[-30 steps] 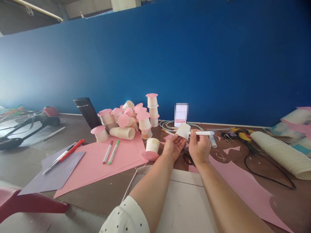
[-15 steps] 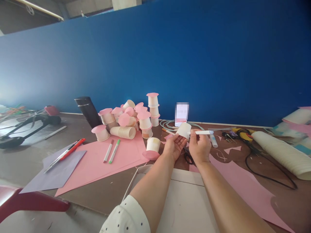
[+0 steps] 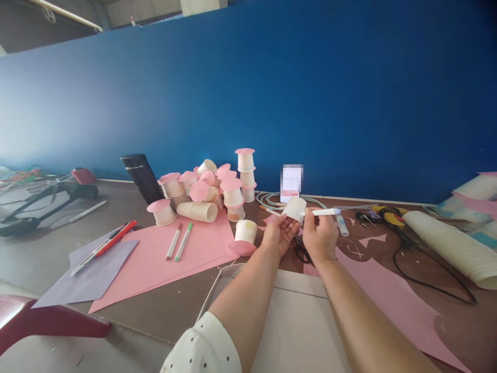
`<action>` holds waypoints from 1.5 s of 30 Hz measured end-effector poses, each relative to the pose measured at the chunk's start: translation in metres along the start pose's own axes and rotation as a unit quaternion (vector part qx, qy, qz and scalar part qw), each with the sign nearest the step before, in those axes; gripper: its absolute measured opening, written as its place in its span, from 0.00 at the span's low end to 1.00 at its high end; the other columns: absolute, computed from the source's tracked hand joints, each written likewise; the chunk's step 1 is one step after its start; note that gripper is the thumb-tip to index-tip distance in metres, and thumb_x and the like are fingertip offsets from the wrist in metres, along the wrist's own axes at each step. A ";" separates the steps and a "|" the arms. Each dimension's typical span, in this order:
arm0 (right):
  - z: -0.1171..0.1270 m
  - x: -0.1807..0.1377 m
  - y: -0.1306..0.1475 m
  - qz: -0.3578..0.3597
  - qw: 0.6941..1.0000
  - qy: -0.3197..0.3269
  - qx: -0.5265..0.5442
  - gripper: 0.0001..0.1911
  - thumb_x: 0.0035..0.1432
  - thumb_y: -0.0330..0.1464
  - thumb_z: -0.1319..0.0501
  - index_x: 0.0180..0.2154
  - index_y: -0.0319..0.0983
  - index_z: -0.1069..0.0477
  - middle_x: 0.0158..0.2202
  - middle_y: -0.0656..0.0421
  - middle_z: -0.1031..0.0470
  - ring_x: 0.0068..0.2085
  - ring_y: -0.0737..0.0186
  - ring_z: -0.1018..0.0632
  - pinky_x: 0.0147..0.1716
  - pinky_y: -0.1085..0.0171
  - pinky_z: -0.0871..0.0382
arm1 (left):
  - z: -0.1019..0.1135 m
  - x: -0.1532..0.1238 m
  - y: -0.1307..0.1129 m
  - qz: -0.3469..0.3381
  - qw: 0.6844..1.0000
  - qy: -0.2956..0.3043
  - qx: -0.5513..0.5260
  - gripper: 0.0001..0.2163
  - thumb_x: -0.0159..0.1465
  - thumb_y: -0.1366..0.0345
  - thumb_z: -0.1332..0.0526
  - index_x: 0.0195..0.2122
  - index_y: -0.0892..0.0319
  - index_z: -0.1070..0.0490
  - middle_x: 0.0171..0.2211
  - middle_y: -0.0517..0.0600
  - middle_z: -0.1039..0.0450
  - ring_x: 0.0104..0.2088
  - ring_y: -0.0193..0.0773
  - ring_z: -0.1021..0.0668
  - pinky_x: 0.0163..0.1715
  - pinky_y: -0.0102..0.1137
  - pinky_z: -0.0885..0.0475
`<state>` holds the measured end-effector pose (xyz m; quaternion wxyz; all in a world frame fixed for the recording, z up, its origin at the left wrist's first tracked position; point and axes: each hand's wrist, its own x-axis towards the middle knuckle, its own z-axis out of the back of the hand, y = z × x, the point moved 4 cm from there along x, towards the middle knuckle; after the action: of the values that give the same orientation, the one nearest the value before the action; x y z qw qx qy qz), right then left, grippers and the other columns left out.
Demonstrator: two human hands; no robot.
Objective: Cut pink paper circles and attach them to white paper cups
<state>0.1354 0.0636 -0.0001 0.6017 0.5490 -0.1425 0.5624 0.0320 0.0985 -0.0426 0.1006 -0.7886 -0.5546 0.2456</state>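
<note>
A white paper cup (image 3: pixel 295 208) is tilted in my left hand (image 3: pixel 280 233), whose fingers curl under and around it. My right hand (image 3: pixel 320 237) is closed on a white marker pen (image 3: pixel 325 212), its tip at the cup's right side. Whether the tip touches the cup I cannot tell. Just left of my forearm, a paper cup (image 3: pixel 246 231) rests on a pink paper disc (image 3: pixel 243 247). Behind my hands a phone (image 3: pixel 291 184) with a blurred screen leans by the wall. Black-handled scissors (image 3: pixel 303 254) lie partly hidden beneath my hands.
Several cups with pink discs (image 3: pixel 232 192) are piled left of centre, beside a black flask (image 3: pixel 140 178). Pink sheets (image 3: pixel 155 274), two pens (image 3: pixel 184 241) and an orange cutter (image 3: pixel 114 238) lie left. Stacked cups (image 3: pixel 452 251), cables (image 3: pixel 430 295) and cut pink paper (image 3: pixel 392 300) lie right.
The view has shifted very slightly. Both hands keep the cup and the marker in nearly the same place.
</note>
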 end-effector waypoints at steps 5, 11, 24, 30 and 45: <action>0.001 0.000 0.001 0.003 1.000 0.001 0.002 0.15 0.61 0.39 0.47 0.35 0.36 0.27 0.31 0.52 0.24 0.34 0.55 0.24 0.36 0.60 0.33 | 0.000 0.001 0.000 -0.002 1.000 0.005 -0.001 0.04 0.59 0.74 0.43 0.33 0.67 0.30 0.31 0.57 0.26 0.31 0.36 0.21 0.33 0.28 0.24; 0.001 0.000 0.001 0.002 1.000 0.003 0.011 0.16 0.61 0.40 0.46 0.34 0.36 0.27 0.30 0.51 0.23 0.33 0.55 0.24 0.35 0.60 0.32 | 0.002 0.003 0.002 0.000 1.000 0.004 -0.002 0.04 0.59 0.74 0.43 0.33 0.67 0.29 0.31 0.57 0.26 0.31 0.36 0.21 0.32 0.28 0.24; 0.006 0.001 -0.001 -0.065 0.996 -0.022 0.057 0.17 0.62 0.42 0.46 0.37 0.37 0.25 0.30 0.53 0.23 0.32 0.58 0.24 0.36 0.62 0.33 | 0.004 0.004 0.000 -0.032 0.999 -0.020 0.005 0.04 0.60 0.75 0.44 0.33 0.66 0.30 0.32 0.56 0.25 0.33 0.36 0.21 0.35 0.29 0.24; 0.007 0.001 0.001 -0.062 0.997 -0.018 0.052 0.15 0.61 0.40 0.45 0.36 0.37 0.25 0.30 0.53 0.22 0.32 0.57 0.23 0.35 0.62 0.32 | 0.005 0.007 0.002 -0.041 0.999 -0.014 0.014 0.04 0.61 0.74 0.43 0.34 0.66 0.29 0.31 0.55 0.25 0.32 0.34 0.21 0.37 0.28 0.25; 0.003 0.000 0.003 -0.040 0.998 0.012 0.037 0.16 0.60 0.41 0.44 0.37 0.37 0.23 0.30 0.52 0.21 0.34 0.55 0.22 0.38 0.60 0.31 | -0.001 0.001 0.002 -0.040 0.998 0.005 0.043 0.04 0.60 0.75 0.43 0.32 0.66 0.29 0.30 0.54 0.25 0.31 0.34 0.22 0.41 0.31 0.27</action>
<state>0.1338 0.0599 0.0024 0.6044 0.5694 -0.0922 0.5496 0.0345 0.0983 -0.0433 0.1465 -0.7622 -0.5739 0.2611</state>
